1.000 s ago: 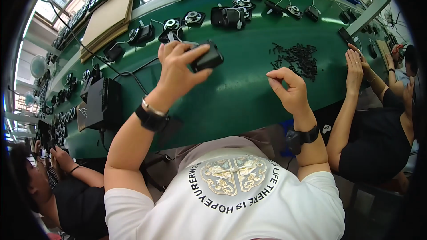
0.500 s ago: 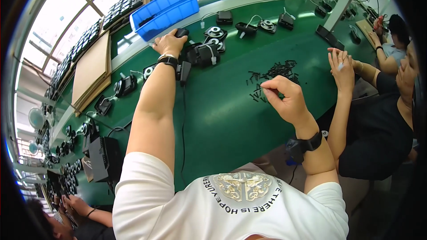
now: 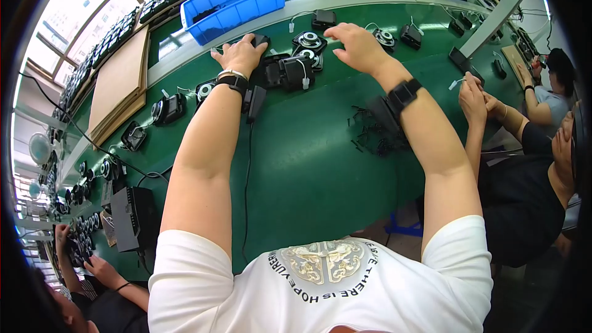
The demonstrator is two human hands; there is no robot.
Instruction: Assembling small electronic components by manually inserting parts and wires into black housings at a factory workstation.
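My left hand [image 3: 240, 57] is at the far left of the green table, its thumb and fingers around a small black housing [image 3: 261, 41] next to the blue bin. My right hand [image 3: 359, 50] is stretched out over the far middle, thumb and forefinger apart, with nothing visible between them. Just left of its fingertips lies a round silver-and-black part [image 3: 309, 41], which looks like a small speaker. Nearer me sits a larger black housing [image 3: 288, 72] with a white connector on a wire. A pile of small black rod-like pieces [image 3: 369, 139] is partly hidden by my right wrist device.
A blue bin [image 3: 237, 9] with dark pieces inside stands at the back left. Cardboard sheets [image 3: 120, 89] and a black box [image 3: 132, 219] are on the left. A metal post [image 3: 499, 12] rises at right. Co-workers sit on both sides, one co-worker's hands [image 3: 475, 102] close on my right.
My right hand has moved from above the pile of small black pieces forward and left toward the round parts, its fingers spreading. My left hand stays at the small black housing.
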